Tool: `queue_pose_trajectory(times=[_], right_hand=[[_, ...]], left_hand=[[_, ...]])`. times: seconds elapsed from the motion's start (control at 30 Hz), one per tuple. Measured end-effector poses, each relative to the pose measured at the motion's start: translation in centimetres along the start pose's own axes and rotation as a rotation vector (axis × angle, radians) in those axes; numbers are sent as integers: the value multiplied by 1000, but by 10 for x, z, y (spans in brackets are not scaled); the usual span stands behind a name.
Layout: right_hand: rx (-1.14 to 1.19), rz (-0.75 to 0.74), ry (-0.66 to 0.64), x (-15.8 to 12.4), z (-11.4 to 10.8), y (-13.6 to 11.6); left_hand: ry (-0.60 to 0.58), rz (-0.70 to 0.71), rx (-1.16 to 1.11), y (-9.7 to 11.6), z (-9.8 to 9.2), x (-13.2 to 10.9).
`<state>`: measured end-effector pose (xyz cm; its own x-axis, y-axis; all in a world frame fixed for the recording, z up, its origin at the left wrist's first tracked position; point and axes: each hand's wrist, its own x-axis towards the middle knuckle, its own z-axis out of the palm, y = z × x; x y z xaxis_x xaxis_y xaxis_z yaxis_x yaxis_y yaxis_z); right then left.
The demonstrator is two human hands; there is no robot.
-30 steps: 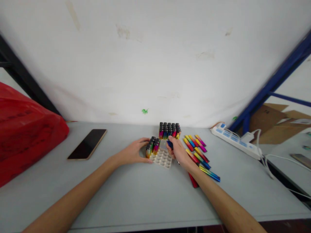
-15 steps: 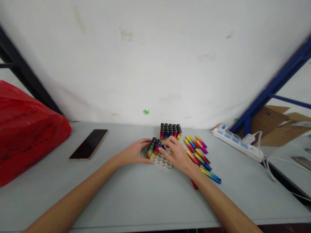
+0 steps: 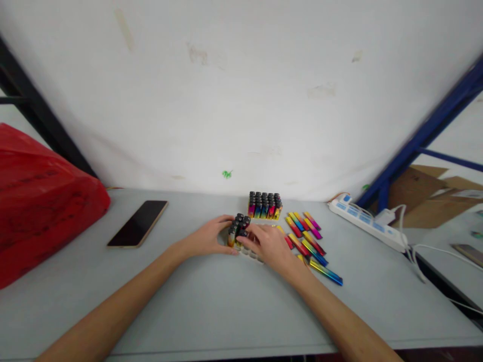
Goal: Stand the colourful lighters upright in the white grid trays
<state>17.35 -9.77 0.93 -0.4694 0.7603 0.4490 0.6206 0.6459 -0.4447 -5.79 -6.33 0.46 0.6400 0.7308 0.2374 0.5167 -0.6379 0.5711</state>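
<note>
A pale tray with round-edged cells lies mid-table, partly hidden under my right hand. Upright lighters with black tops fill its left end. My left hand wraps that end, thumb at the near edge and fingers on the far side, gripping the tray. Pinched in the fingertips of my right hand is a lighter, its black top showing beside the standing ones; its body is mostly hidden.
Behind the tray stands a full block of upright lighters. Several colourful lighters lie loose to the right. A phone and a red bag are at left. A white power strip with cables sits at right.
My right hand has shifted slightly left and down over the tray, bringing a lighter's black top against the standing group. My left hand keeps its place.
</note>
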Motion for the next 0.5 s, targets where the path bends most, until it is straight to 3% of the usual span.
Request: queue_pose_trajectory(times=[0.2, 0.37, 0.5], right_hand=[[-251, -2, -1, 2, -22, 2], [-475, 301, 89, -1, -60, 44], [-570, 469, -11, -10, -74, 81]], left_hand=[[2, -18, 11, 0, 0, 0], [-12, -43, 54, -2, 0, -1], [-16, -59, 53, -5, 1, -1]])
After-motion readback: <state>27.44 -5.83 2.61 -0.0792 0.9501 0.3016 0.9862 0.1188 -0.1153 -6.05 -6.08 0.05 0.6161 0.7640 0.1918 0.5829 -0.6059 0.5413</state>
